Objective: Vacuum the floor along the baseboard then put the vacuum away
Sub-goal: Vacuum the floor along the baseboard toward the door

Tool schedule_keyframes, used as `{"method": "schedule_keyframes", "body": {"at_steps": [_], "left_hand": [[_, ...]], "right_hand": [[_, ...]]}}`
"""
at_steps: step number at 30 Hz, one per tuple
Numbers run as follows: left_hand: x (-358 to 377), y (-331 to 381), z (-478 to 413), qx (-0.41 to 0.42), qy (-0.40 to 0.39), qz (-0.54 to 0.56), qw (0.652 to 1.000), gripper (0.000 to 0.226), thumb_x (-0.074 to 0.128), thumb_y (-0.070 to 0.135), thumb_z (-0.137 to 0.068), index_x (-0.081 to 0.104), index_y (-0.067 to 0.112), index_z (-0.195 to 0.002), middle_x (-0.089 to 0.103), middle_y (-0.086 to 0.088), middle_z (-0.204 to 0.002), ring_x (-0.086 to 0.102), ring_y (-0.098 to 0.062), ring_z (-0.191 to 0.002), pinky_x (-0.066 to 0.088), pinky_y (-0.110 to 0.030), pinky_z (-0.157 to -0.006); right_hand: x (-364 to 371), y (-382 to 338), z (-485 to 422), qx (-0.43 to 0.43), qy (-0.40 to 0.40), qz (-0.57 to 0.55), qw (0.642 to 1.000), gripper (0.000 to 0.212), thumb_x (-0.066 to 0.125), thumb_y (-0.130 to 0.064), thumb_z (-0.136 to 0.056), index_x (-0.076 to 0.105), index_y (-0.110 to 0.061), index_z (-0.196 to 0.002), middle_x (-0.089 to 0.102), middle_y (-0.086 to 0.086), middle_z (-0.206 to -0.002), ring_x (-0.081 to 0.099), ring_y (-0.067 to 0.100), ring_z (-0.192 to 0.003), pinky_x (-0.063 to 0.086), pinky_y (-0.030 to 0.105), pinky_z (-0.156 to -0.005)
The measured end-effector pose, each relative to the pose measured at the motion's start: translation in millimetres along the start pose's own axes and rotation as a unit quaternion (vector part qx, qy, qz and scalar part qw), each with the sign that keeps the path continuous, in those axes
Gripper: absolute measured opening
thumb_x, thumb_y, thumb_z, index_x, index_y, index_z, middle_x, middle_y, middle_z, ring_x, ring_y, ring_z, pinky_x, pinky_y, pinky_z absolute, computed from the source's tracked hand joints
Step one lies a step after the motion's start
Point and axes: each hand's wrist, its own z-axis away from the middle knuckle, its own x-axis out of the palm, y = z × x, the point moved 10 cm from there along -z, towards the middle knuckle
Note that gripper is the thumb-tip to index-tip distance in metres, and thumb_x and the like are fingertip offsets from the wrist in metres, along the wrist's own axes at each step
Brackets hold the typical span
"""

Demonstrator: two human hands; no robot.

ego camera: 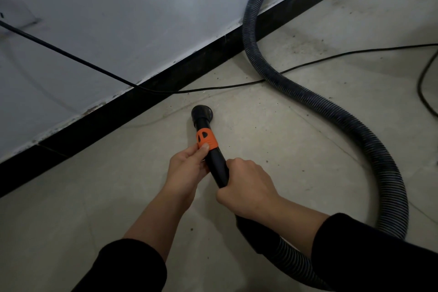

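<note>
— Where is the black plastic vacuum wand (214,163) found?
— On the middle of the pale concrete floor (71,208), with its round black nozzle (202,114) set down near the black baseboard strip (118,116) but apart from it. The left hand (187,168) is closed on the wand just behind the orange plastic collar (205,138); the right hand (246,187) is wrapped round it further back.
— And the black ribbed hose (331,106)?
— It is looped out to the right, then carried back across the baseboard and up before the white painted wall (118,19). A thin black cable (71,57) is strung down from the left (crossing the baseboard behind the nozzle) and is crossed by the hose.
</note>
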Motion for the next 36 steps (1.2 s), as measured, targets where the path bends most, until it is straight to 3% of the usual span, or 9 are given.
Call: {"method": "schedule_keyframes", "body": {"at_steps": [11,17,25,32,36], "left_hand": [[19.0,3.1,-7.0,0.008,-0.017,-0.007,1.0,0.016,0.051,0.011,-0.098,0.062,0.013,-0.11,0.069,-0.009,-0.109,0.067,-0.019,-0.102,0.056,-0.022,-0.076],[18.9,7.2,-14.4,0.01,-0.016,-0.01,1.0,0.014,0.052,0.012,-0.098,0.064,0.018,-0.097,0.07,-0.007,-0.104,0.068,-0.016,-0.097,0.057,-0.02,-0.072],[0.5,15.1,-24.0,0.01,0.011,-0.021,1.0,0.012,0.053,0.013,-0.098,0.063,0.019,-0.098,0.069,-0.005,-0.104,0.067,-0.016,-0.098,0.053,-0.023,-0.078],[-23.2,18.2,-27.3,0.006,0.034,-0.015,0.999,0.012,0.054,0.013,-0.097,0.062,0.019,-0.103,0.069,-0.006,-0.105,0.066,-0.019,-0.1,0.052,-0.028,-0.083],[-40.5,18.7,-28.2,0.007,0.05,-0.013,0.999,0.02,0.054,0.013,-0.097,0.062,0.011,-0.115,0.068,-0.008,-0.107,0.066,-0.02,-0.102,0.052,-0.029,-0.085]], "right_hand": [[-8.0,14.0,-7.1,0.016,0.011,-0.014,1.0,0.021,0.062,-0.019,-0.071,0.041,-0.018,-0.078,0.046,-0.003,-0.069,0.044,0.013,-0.056,0.031,0.024,-0.048],[-10.6,9.7,-13.4,0.013,0.011,-0.008,1.0,0.03,0.059,-0.016,-0.074,0.03,-0.022,-0.069,0.043,-0.004,-0.068,0.039,0.009,-0.054,0.026,0.022,-0.046],[-4.1,-7.2,-27.1,0.001,0.008,-0.008,1.0,0.029,0.057,-0.015,-0.076,0.029,-0.021,-0.069,0.041,-0.004,-0.067,0.038,0.009,-0.053,0.024,0.022,-0.046],[8.8,-24.6,-34.9,-0.013,-0.002,-0.012,1.0,0.018,0.057,-0.016,-0.077,0.04,-0.016,-0.084,0.042,-0.004,-0.069,0.041,0.012,-0.057,0.029,0.023,-0.047],[17.1,-35.6,-38.6,-0.025,-0.012,-0.006,1.0,0.018,0.057,-0.016,-0.076,0.04,-0.015,-0.084,0.042,-0.004,-0.07,0.04,0.013,-0.057,0.028,0.024,-0.047]]}}
